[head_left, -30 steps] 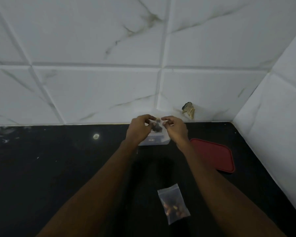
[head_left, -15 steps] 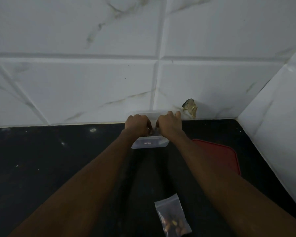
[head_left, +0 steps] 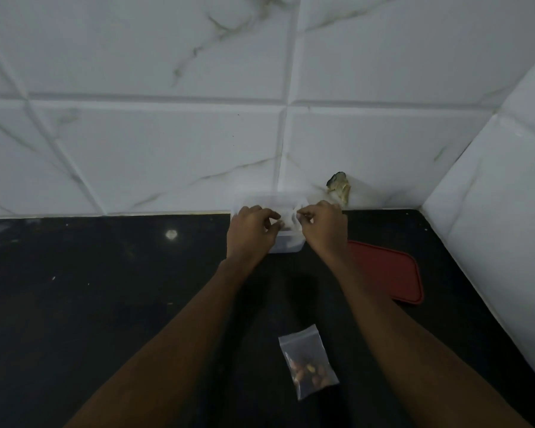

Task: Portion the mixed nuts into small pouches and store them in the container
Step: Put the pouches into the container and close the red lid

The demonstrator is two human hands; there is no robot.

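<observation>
Left hand (head_left: 251, 230): fingers curled, thumb and fingertips pinching the left edge of a small clear pouch (head_left: 288, 218). Right hand (head_left: 324, 227): fingers curled likewise, pinching the right edge of the same pouch. The two hands sit close together with the pouch stretched between them. What the held pouch contains cannot be told; the plastic is pale and blurred at this spot.

The held pouch is positioned directly above the open top of a clear plastic container (head_left: 287, 246). The container stands on the desk (head_left: 105, 304) at its far edge, touching or just beside the wall (head_left: 167, 149). Both hands partly cover its near rim. A dark patch shows inside the container under the pouch; its nature cannot be told.

A red lid (head_left: 388, 273) lies flat on the desk to the right of the container, near the right forearm and apart from the container.

A second pouch (head_left: 306, 359) lies flat on the desk between the two forearms, well apart from the container and nearer the person. It holds a small cluster of brown and yellow nuts (head_left: 310, 370) gathered in its lower half.

The desk surface is black and glossy, with a small bright reflection to the left of the hands. The wall is white marbled tile; a chipped spot (head_left: 339, 190) shows low on the tile just behind the right hand. A second tiled wall meets it at the right corner.
</observation>
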